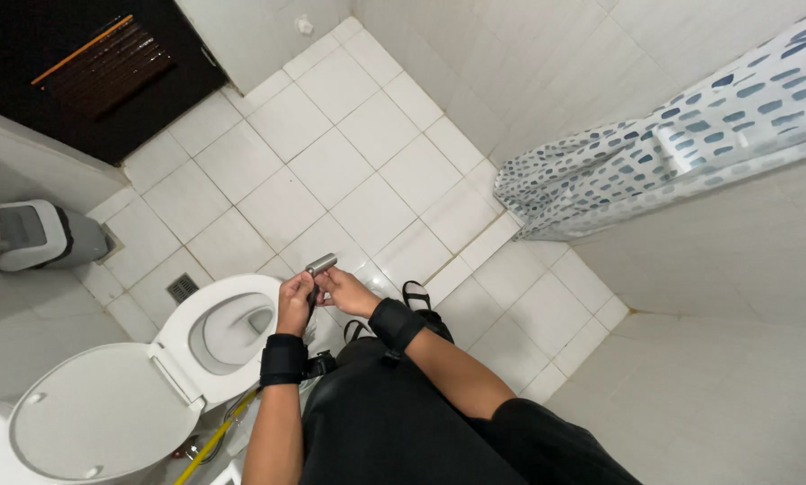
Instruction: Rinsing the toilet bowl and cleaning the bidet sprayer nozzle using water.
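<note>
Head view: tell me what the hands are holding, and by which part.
Both hands, left hand and right hand, hold a metal bidet sprayer by its handle; its head sticks out above their grip.

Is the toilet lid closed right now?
No, the toilet lid is raised and the open bowl shows beside both hands holding the metal sprayer.

Both hands meet near the picture's centre: the left hand and the right hand together grip a short silver metal sprayer head, its tip pointing toward one o'clock. At eight o'clock stands a white ceramic toilet bowl with its round lid raised. A white shower curtain with blue spots hangs at two o'clock over the white tiled floor.
</note>
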